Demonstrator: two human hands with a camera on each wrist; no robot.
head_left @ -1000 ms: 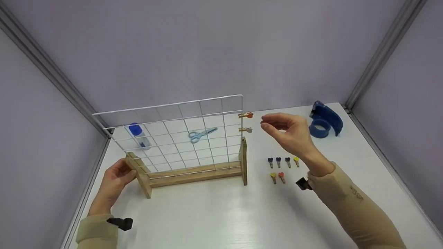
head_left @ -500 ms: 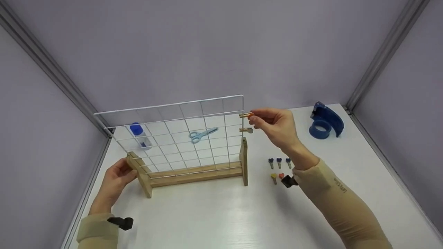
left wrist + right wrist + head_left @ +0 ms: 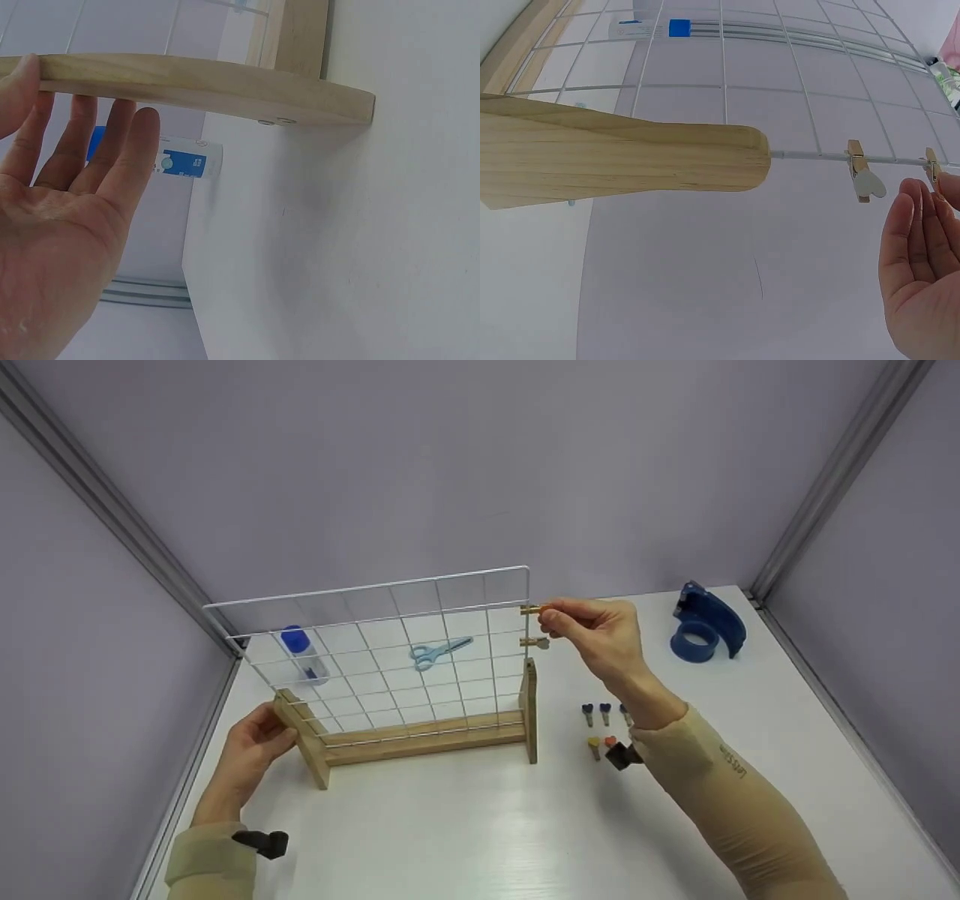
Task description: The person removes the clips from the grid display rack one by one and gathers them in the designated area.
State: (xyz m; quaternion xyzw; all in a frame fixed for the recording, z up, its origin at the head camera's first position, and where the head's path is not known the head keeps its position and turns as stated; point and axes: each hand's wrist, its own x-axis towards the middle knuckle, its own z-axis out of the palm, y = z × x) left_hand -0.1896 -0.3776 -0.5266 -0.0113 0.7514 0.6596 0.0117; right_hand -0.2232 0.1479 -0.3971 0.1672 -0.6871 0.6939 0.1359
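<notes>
A white wire grid (image 3: 375,652) stands tilted in a wooden stand (image 3: 427,744). With thumb on one face and fingers on the other, my left hand (image 3: 251,746) grips the stand's left side board (image 3: 202,84). At the grid's upper right edge, my right hand (image 3: 600,641) pinches the heart end of a wooden clothespin (image 3: 529,610) clipped to the wire; its orange heart is mostly hidden by the fingers. Just below, a clothespin with a grey-white heart (image 3: 869,183) is clipped to the same wire, apart from the hand.
Blue-heart clothespins (image 3: 604,712) lie right of the stand, with a yellow one (image 3: 594,746) and an orange one (image 3: 610,742), partly under the right forearm. Behind the grid lie light blue scissors (image 3: 439,652) and a blue-capped bottle (image 3: 304,652). A blue tape dispenser (image 3: 709,622) sits back right.
From apart at the right, my right hand has moved left to the grid's edge and taken hold of the upper, orange-heart clothespin. The left hand has stayed on the side board.
</notes>
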